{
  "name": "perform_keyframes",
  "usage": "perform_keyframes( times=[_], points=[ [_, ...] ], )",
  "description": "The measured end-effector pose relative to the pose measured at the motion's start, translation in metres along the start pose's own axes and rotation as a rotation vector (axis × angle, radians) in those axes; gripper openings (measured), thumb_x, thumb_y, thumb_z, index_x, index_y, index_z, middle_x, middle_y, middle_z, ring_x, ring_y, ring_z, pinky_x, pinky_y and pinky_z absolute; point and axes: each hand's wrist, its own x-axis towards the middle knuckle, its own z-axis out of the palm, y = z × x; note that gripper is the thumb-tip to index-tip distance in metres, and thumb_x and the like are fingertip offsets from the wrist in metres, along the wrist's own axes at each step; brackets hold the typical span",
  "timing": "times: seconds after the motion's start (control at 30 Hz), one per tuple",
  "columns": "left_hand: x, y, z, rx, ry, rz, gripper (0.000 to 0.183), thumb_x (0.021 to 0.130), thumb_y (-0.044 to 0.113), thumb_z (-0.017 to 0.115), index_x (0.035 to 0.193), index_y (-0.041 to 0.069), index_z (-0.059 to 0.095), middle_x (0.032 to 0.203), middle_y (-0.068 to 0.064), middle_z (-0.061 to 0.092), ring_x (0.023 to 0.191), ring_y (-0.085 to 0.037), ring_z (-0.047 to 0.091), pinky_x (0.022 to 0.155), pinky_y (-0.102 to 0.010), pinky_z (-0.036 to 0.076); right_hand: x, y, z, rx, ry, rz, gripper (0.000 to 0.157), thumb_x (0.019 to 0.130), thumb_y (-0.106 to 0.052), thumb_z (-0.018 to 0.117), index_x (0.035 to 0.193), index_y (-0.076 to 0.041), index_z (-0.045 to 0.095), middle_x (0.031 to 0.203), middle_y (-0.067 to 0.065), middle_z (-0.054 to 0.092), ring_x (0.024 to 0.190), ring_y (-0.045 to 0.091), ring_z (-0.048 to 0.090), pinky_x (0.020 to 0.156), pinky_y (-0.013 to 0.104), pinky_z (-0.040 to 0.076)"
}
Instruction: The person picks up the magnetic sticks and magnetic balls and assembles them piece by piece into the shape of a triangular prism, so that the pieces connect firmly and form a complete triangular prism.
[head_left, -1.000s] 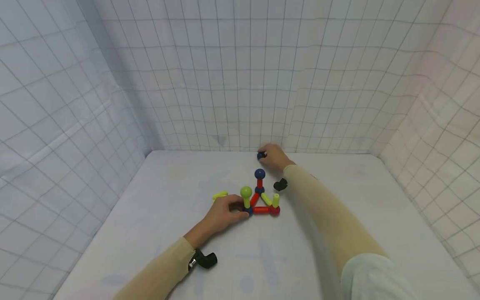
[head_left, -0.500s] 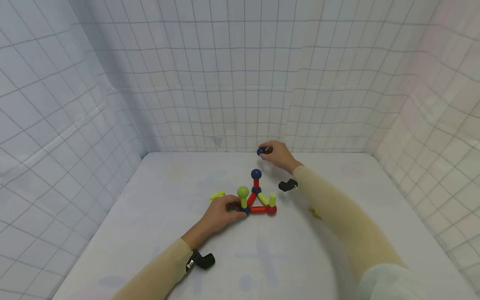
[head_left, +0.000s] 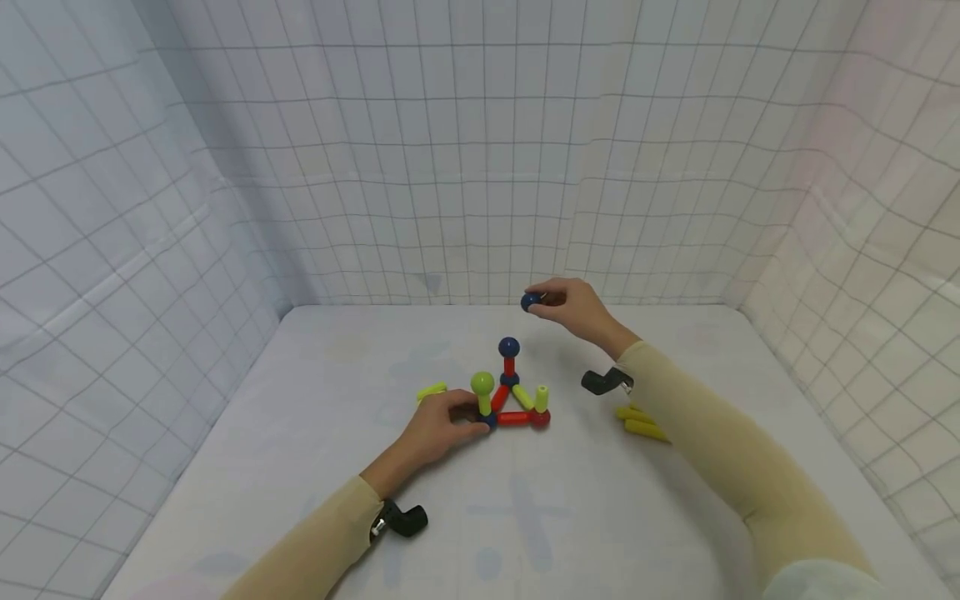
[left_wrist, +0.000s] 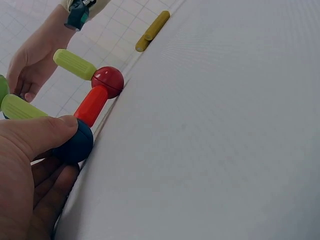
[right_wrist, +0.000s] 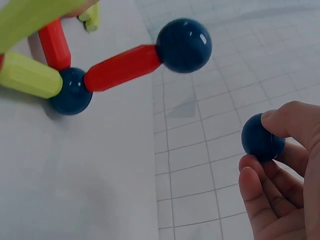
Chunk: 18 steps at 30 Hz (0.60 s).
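A triangle of rods and balls lies on the table, with two red rods and a yellow-green rod as its sides. My left hand pinches its dark blue corner ball between thumb and fingers. Above that corner stands a rod topped by a green ball. A bare yellow-green rod rises from the red corner ball. At the far corner, an upright red rod carries a blue ball. My right hand pinches a loose blue ball in the air, behind the triangle.
Several yellow rods lie on the table under the right forearm. More yellow-green rods lie just behind the left hand. A grid-patterned sheet walls in the back and both sides.
My right hand has lifted the blue ball off the back of the table and moved slightly right and nearer. The yellow rods have come into view. My left hand keeps its hold.
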Motion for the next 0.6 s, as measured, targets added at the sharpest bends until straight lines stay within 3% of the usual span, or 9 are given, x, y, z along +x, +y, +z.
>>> perform_keyframes(
  times=[0.27,0.6],
  points=[
    [0.002,0.001,-0.001,-0.002,-0.002,-0.015,0.036,0.091,0.016,0.091,0.122,0.005,0.078,0.107,0.001,0.078,0.098,-0.014,0.074,0.092,-0.036,0.059,-0.022,-0.019,-0.003,0.050,-0.049,-0.043,0.037,0.101,-0.021,0.080,0.137,-0.011,0.075,0.117,0.006,0.075,0.103,0.023,0.072,0.095,0.041,0.060],
    [0.002,0.000,0.000,0.000,0.001,-0.027,0.036,0.090,0.015,0.091,0.122,0.005,0.078,0.107,0.000,0.078,0.097,-0.014,0.074,0.091,-0.036,0.059,-0.056,-0.022,0.006,0.080,-0.041,-0.103,0.036,0.100,-0.017,0.081,0.135,-0.012,0.076,0.117,0.000,0.074,0.102,0.021,0.070,0.099,0.042,0.059]
  ],
)
